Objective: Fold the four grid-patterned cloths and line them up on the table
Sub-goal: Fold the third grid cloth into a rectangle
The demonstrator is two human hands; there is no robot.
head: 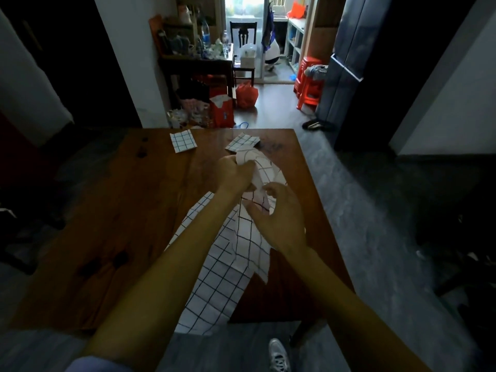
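Two folded grid-patterned cloths lie at the far edge of the wooden table: one folded cloth at the left, another folded cloth right of it. My left hand grips the bunched top of an unfolded grid cloth lifted above the table. My right hand pinches the same cloth lower down, fingers curled on its edge. Under it a second unfolded grid cloth lies spread flat, reaching the table's near edge.
The table's left half shows bare wood with dark knots. Beyond the far edge stand red bags, a cluttered side table, a chair and red stools. My shoe is on the grey floor at the near right corner.
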